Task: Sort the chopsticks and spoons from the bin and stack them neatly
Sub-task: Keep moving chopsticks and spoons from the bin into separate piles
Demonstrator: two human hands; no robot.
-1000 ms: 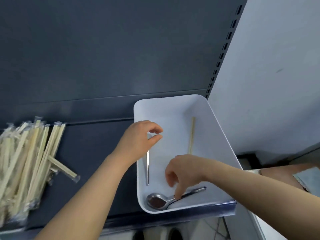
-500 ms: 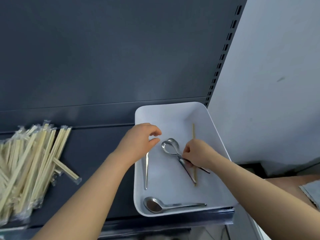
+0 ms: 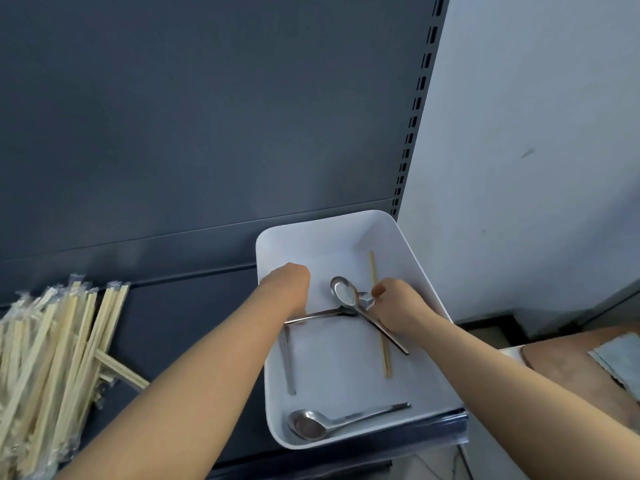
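1. Both of my hands are inside the white rectangular plastic bin (image 3: 420,271), which sits on the dark grey metal shelf (image 3: 180,313), at its right end.
2. My right hand (image 3: 398,306) is curled near the middle of the bin, toward its right wall, pinching the handles of shiny steel spoons; one oval spoon bowl (image 3: 344,292) points toward the bin's far wall, and a handle (image 3: 391,337) slants out under my palm toward the near right corner.
3. My left hand (image 3: 289,289) is closed in a loose fist by the bin's left wall, and a second steel spoon handle (image 3: 311,316) runs from under it across to the spoons in my right hand. I cannot tell whether the left fingers truly grip it, since they are tucked out of sight.
4. One bare wooden chopstick (image 3: 381,327) lies flat on the bin floor, parallel to the right wall and partly under my right hand.
5. One thin steel utensil handle (image 3: 289,362) lies along the bin's left wall, near my left forearm.
6. One steel ladle-shaped spoon (image 3: 311,424) rests along the bin's near wall, bowl at the near left corner, handle pointing right.
7. Well to the left of the bin, a heap of plastic-wrapped wooden chopsticks (image 3: 52,358) lies on the same shelf, with a few sticks crossed at its near edge.
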